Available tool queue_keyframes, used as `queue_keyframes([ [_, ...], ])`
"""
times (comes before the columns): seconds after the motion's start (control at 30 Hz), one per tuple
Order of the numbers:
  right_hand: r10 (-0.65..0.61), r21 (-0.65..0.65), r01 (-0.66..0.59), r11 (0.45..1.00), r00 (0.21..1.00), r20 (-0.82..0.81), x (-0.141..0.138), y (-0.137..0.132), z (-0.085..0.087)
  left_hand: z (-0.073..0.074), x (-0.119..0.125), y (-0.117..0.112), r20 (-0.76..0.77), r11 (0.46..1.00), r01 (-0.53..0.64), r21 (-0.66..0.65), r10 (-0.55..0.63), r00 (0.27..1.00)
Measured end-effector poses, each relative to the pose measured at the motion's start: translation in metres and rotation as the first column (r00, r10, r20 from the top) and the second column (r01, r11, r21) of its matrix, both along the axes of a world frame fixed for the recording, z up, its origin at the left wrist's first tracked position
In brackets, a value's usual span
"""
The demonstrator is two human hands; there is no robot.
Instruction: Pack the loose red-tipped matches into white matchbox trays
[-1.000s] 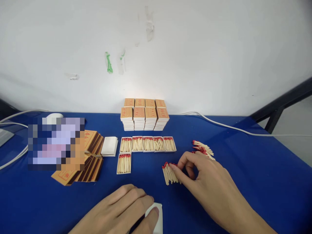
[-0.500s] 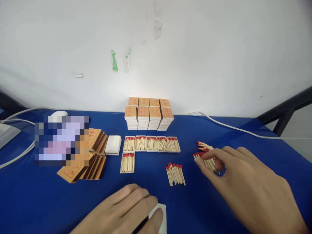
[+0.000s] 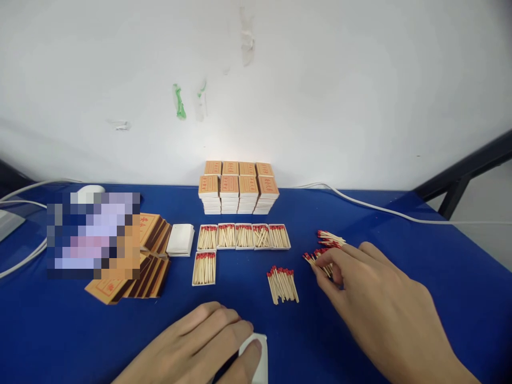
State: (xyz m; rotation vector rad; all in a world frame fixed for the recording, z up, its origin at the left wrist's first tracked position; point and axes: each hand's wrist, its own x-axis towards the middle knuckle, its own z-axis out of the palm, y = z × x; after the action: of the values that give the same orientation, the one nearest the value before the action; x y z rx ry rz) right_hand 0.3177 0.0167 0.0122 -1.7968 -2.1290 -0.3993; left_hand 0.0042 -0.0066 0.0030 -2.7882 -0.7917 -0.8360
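Note:
My right hand [image 3: 372, 293] reaches over the loose pile of red-tipped matches [image 3: 326, 246] at the right, fingers pinched on a few of them. A small separate bundle of matches [image 3: 282, 284] lies on the blue table [image 3: 420, 266] just left of that hand. My left hand [image 3: 200, 346] rests at the near edge, fingers curled over a white empty matchbox tray [image 3: 258, 358]. Several filled trays [image 3: 243, 236] sit in a row beyond, with one more filled tray [image 3: 204, 268] in front of the row's left end.
Stacked closed matchboxes [image 3: 238, 191] stand against the white wall. A stack of white empty trays [image 3: 180, 239] and a fanned heap of orange sleeves [image 3: 140, 266] lie at the left, beside a blurred patch. White cables [image 3: 380, 209] run along the back.
My right hand left the small bundle, moved right to the loose pile, and now draws some matches leftward. The left hand has stayed on the tray.

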Motion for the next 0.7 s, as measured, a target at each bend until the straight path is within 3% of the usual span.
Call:
queue_keyframes([
  [0.23,0.019,-0.052,-0.021,0.998,0.999,-0.037,0.002,0.003,0.000,0.001,0.007,0.003,-0.014,1.000,-0.017,-0.001,0.017,1.000],
  [0.7,-0.099,-0.213,0.072,0.974,0.988,-0.115,0.012,0.005,0.005,-0.009,-0.002,0.001,-0.034,1.000,0.000,-0.013,0.000,0.999],
])
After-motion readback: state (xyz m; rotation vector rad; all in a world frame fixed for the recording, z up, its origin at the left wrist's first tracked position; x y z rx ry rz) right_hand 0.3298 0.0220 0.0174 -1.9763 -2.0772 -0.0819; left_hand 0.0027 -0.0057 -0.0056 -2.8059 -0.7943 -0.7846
